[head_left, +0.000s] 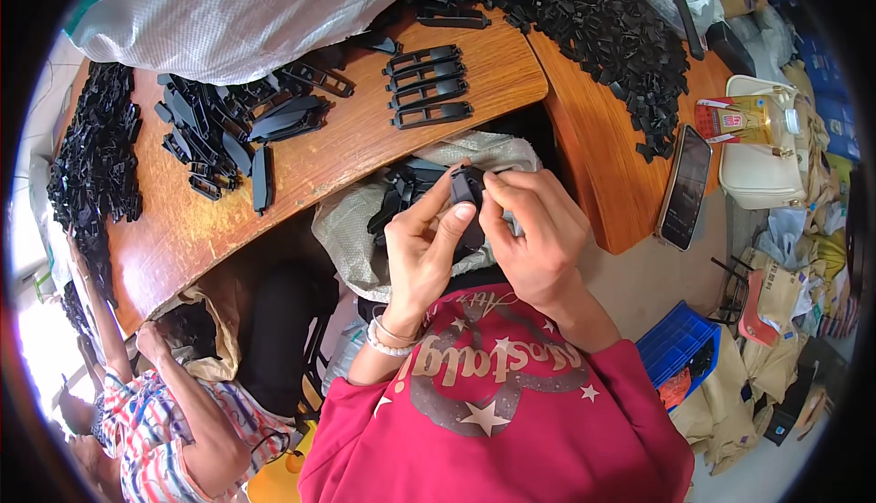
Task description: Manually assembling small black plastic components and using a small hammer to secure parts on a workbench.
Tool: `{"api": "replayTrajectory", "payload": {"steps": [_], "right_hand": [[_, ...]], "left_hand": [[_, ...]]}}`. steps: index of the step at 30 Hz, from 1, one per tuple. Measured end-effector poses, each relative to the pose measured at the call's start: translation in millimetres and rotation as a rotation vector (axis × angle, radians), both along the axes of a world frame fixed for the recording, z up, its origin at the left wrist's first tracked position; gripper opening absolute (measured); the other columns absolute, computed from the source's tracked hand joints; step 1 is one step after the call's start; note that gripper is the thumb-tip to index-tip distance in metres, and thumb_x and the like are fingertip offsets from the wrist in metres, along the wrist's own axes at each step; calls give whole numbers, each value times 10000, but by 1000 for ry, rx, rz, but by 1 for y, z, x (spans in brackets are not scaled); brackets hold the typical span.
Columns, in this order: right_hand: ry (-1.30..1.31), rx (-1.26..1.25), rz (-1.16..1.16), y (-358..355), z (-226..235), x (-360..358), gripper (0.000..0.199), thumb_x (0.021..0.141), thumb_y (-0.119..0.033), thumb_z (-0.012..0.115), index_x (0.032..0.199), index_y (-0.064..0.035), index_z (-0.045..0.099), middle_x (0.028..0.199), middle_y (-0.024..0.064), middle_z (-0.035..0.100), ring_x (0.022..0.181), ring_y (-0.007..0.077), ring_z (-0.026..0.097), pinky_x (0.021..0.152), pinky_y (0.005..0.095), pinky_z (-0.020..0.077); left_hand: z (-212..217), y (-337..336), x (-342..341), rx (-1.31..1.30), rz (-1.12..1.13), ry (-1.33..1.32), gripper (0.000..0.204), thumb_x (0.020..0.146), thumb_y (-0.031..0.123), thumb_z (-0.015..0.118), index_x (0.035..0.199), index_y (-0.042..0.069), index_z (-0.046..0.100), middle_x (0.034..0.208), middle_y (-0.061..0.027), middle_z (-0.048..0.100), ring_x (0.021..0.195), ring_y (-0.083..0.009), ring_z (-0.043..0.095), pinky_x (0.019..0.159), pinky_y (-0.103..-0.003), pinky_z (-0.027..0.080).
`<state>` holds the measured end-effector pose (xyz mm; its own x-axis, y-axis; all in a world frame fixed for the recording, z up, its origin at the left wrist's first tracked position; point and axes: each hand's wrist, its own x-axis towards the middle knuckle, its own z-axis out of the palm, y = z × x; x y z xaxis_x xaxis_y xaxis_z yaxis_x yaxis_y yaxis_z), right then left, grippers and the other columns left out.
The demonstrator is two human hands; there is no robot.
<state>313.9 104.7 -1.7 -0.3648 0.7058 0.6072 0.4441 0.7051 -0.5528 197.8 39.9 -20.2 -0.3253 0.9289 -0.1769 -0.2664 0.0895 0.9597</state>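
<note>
A small black plastic part (465,186) is held up between my two hands, over a white woven sack (342,246) with black pieces inside. My left hand (424,252), with a bracelet at the wrist, pinches the part between thumb and fingers. The curled fingers of my right hand (540,229) grip its right side; how much of it they cover is hidden. On the wooden table (351,161) beyond, several black slotted frames (427,89) lie in a neat stack of rows. Left of them spreads a loose heap of long black pieces (290,120).
Small black parts (602,42) are heaped at the far right, more (96,147) at the far left. A large white sack (246,15) covers the back. A phone (686,188) and white handbag (762,170) sit right. A co-worker's arm (196,412) is at left, a blue crate (675,348) lower right.
</note>
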Motion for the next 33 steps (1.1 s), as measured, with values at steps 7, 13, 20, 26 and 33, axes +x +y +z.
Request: {"api": "replayTrajectory", "payload": {"steps": [7,13,20,26,33], "right_hand": [[-170,62,25,-5,11,3,257,704,77,715,954,43,666,838,113,636,689,265,624,591,349,493],[-56,148,19,2,4,7,274,687,105,689,952,39,664,834,111,633,656,266,619,554,339,494],[-170,152,114,9,10,12,288,674,115,686,955,62,654,834,124,621,637,258,608,541,333,501],[-140,38,220,6,16,16,370,670,112,658,1038,68,643,944,125,613,768,269,610,632,361,448],[-105,-128,308,15,7,20,344,742,-26,684,1085,-12,659,1010,103,609,876,263,590,737,369,425]], "left_hand": [[4,1,-7,-25,-27,16,408,905,104,668,1259,-72,565,925,-15,668,780,-22,506,661,-160,431],[9,5,-4,4,-16,-121,423,889,95,688,1250,-87,563,913,-17,673,774,-20,509,662,-165,442],[12,5,-6,37,-29,281,429,886,109,695,1247,-83,566,870,-20,680,761,-28,533,667,-177,459],[11,8,-14,14,-103,-149,413,895,103,681,1255,-66,572,944,-22,674,802,-33,537,697,-176,462],[4,18,-29,-89,-286,-449,351,957,164,586,1194,-95,592,832,-95,673,660,-117,620,614,-211,490]]}}
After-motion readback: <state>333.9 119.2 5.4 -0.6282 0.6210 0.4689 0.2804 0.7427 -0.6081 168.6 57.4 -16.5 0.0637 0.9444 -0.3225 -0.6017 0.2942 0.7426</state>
